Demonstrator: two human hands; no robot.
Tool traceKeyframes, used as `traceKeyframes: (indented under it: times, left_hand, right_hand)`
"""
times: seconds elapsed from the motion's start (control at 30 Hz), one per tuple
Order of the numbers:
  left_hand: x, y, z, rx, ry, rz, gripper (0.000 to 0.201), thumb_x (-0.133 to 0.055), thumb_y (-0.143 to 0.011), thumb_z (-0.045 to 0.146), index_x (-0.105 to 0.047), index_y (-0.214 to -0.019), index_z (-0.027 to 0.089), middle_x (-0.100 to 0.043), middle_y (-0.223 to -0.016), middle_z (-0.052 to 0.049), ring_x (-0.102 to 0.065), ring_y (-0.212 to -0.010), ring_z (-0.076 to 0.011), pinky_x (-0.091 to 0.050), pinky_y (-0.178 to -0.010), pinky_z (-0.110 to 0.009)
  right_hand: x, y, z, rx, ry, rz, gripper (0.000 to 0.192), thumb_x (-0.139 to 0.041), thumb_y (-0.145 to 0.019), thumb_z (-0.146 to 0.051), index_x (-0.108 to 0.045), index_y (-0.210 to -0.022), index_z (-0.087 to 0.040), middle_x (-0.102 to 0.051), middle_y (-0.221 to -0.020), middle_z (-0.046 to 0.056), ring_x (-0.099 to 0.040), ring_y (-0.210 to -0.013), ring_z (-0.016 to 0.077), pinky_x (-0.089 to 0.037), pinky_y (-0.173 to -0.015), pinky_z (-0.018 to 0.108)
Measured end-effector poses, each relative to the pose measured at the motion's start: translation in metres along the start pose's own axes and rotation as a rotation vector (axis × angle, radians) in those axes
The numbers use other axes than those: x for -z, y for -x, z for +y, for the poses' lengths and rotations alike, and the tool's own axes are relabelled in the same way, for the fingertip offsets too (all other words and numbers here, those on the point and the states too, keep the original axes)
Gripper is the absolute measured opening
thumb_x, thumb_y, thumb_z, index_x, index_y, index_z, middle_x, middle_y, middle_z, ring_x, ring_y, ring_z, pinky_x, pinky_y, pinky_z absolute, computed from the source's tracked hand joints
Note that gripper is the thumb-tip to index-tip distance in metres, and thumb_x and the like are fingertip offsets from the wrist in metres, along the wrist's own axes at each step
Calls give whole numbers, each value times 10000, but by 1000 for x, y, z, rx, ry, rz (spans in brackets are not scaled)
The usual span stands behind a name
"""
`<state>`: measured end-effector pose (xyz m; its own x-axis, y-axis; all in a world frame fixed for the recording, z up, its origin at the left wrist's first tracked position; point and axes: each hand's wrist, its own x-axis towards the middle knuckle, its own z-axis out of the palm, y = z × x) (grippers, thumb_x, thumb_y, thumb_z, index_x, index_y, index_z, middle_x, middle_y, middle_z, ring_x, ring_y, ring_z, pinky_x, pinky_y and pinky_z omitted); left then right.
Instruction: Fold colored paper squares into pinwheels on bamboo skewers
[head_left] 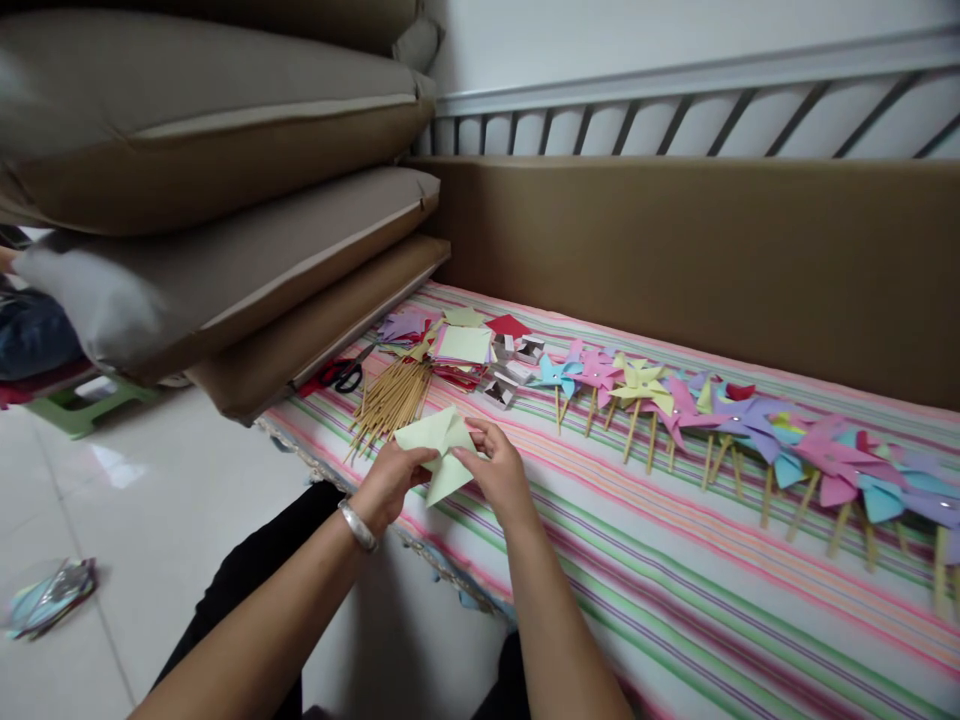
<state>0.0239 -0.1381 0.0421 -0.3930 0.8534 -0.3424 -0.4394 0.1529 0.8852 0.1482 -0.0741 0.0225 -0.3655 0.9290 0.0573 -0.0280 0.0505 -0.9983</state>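
Observation:
A pale green paper square with cut corners (448, 482) is held between my two hands above the front edge of the striped cloth. My left hand (391, 480), with a silver bangle at the wrist, pinches its left side, thumb on top. On the right side, my right hand (496, 466) grips the paper with thumb and fingers. Some of the paper's points are bent in towards its middle. Just beyond lie a bundle of thin wooden sticks (394, 395) and a stack of coloured paper squares (463, 345).
Finished paper pinwheels (637, 385) on sticks run in a row to the right. Small open boxes (499, 388) stand by the stack; scissors (349, 375) lie left of the sticks. Large cushions (225, 230) are piled at left. A plastic packet (51, 597) is on the floor.

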Motion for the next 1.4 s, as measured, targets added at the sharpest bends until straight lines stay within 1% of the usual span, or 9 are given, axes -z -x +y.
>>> traceKeyframes:
  times: [0.13, 0.27, 0.5, 0.63, 0.77, 0.87, 1.0, 1.17, 1.4]
  left_hand:
    - [1, 1, -2, 71, -52, -29, 366, -705, -519, 125, -643, -880, 110, -701, -740, -79, -628, -598, -181, -486, -583, -299]
    - [-1, 1, -4, 67, -77, -65, 352, -712, -527, 144, -647, -872, 115, -699, -738, -78, -634, -619, -187, -475, -587, -293]
    - [-1, 0, -11, 58, 14, -97, 173, -733, -562, 209, -656, -684, 113, -676, -642, -53, -596, -558, -135, -454, -597, -256]
    - [1, -4, -13, 53, -3, -17, 143, -727, -540, 194, -636, -617, 115, -651, -570, -39, -584, -520, -140, -438, -539, -249]
    - [11, -12, -4, 32, -16, 61, 142, -711, -527, 195, -615, -598, 118, -612, -514, -11, -543, -459, -119, -397, -465, -227]
    - [22, -16, 6, 20, -24, 111, 158, -697, -522, 201, -615, -629, 120, -607, -523, -2, -540, -462, -120, -411, -466, -230]
    - [33, -18, 19, 17, -42, 149, 209, -683, -514, 198, -626, -700, 123, -600, -531, 5, -569, -511, -145, -464, -511, -262]
    - [37, -17, 23, 20, -64, 128, 216, -668, -517, 199, -634, -719, 132, -586, -517, 10, -573, -530, -156, -488, -518, -281]
    - [33, -16, 17, 17, -128, 76, 200, -704, -509, 206, -662, -681, 112, -661, -614, -62, -588, -529, -163, -494, -492, -286]
  right_hand:
    - [4, -1, 0, -185, -223, -125, 582, -686, -592, -233, -509, -1145, -190, -662, -749, 0, -614, -633, 174, -461, -572, 276]
    - [1, -2, 6, -182, -225, -164, 474, -698, -561, -208, -576, -1019, -194, -680, -838, 12, -615, -698, 182, -469, -596, 271]
    - [-4, -6, 12, -201, -331, -53, 463, -700, -541, -219, -565, -981, -173, -688, -804, 21, -614, -654, 184, -478, -588, 287]
    - [-6, -4, 11, -174, -342, -23, 493, -671, -589, -239, -542, -1062, -178, -678, -806, 17, -619, -661, 178, -483, -600, 286]
    - [-3, -2, 9, -15, -89, 38, 488, -595, -705, -264, -524, -1182, -190, -652, -801, 23, -612, -683, 168, -494, -649, 309]
    - [0, 0, 8, 236, 164, -14, 353, -551, -749, -203, -620, -1093, -239, -646, -993, 54, -598, -927, 189, -471, -844, 357]
    - [-3, 4, 8, 432, 419, -108, 353, -534, -730, -107, -677, -996, -290, -512, -1291, 43, -417, -1237, 217, -316, -1051, 421]
    - [-12, 8, 8, 478, 494, -157, 339, -541, -704, -73, -685, -938, -270, -274, -1476, 11, -232, -1359, 235, -242, -1087, 455]
    - [-15, 6, 10, 410, 395, -103, 114, -616, -733, -187, -703, -753, -257, -377, -1428, 22, -260, -1347, 236, -220, -1084, 467]
